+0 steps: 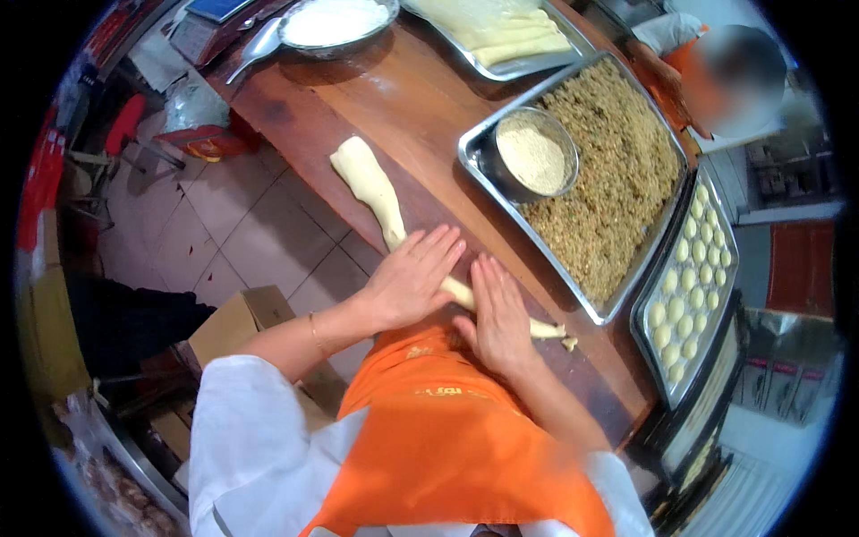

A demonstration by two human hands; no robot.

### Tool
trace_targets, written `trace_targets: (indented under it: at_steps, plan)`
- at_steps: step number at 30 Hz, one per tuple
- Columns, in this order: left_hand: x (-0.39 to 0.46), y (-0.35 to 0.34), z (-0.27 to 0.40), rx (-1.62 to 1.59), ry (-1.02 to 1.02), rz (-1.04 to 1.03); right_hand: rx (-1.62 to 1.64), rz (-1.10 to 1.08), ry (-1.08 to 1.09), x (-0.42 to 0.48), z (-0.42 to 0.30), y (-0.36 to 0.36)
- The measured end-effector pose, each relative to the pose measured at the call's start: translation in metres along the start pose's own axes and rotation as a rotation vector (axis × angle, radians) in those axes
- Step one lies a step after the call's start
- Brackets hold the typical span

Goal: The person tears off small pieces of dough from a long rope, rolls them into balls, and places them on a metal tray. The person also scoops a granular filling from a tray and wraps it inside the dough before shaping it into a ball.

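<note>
A long roll of pale dough (368, 180) lies along the near edge of the wooden table, thick at its upper left end and thin towards the lower right. My left hand (411, 275) rests flat across it, palm down, fingers extended. Beside it my right hand (500, 312) also presses palm down on the thinner stretch, its fingers straight. A short piece of the roll shows between the hands. Past my right hand, the ragged tip of dough lies near a small loose crumb of dough (570, 344). My palms and the dough beneath them are hidden.
Beyond the dough stands a metal tray of crumbly brown filling (604, 181) holding a bowl of pale grains (533, 158). Further around are a tray of dough strips (523, 47), a bowl of white flour (335, 21), a scoop (260, 47) and a tray of small dough balls (684, 325). A co-worker (684, 74) stands across the table.
</note>
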State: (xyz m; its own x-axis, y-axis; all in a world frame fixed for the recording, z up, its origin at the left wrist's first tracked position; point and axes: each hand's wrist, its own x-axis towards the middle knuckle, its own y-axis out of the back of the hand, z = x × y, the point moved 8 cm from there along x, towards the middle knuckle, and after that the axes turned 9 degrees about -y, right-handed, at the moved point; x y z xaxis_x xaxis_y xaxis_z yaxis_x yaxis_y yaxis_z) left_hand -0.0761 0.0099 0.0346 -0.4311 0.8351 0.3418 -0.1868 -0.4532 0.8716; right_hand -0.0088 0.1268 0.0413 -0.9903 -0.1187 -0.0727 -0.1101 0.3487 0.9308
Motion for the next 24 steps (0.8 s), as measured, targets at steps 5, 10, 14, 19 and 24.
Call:
trace_targets:
  at_steps: [5,10,14,19,24]
  plan:
    - [0.058,-0.002,-0.044,0.179,0.143,-0.007,-0.095,0.075,-0.051,0.023,0.009,0.006]
    - [0.079,-0.004,-0.061,0.180,0.332,-0.174,-0.072,0.141,-0.072,0.026,0.018,0.013]
    - [0.013,0.011,-0.022,0.081,0.008,0.148,0.012,0.053,-0.018,-0.012,0.002,0.003]
    - [0.025,0.015,-0.054,0.160,0.048,0.080,0.057,0.196,-0.030,0.029,-0.017,0.016]
    - [0.028,0.030,-0.112,0.188,-0.006,0.091,0.064,0.205,0.042,0.087,-0.059,-0.007]
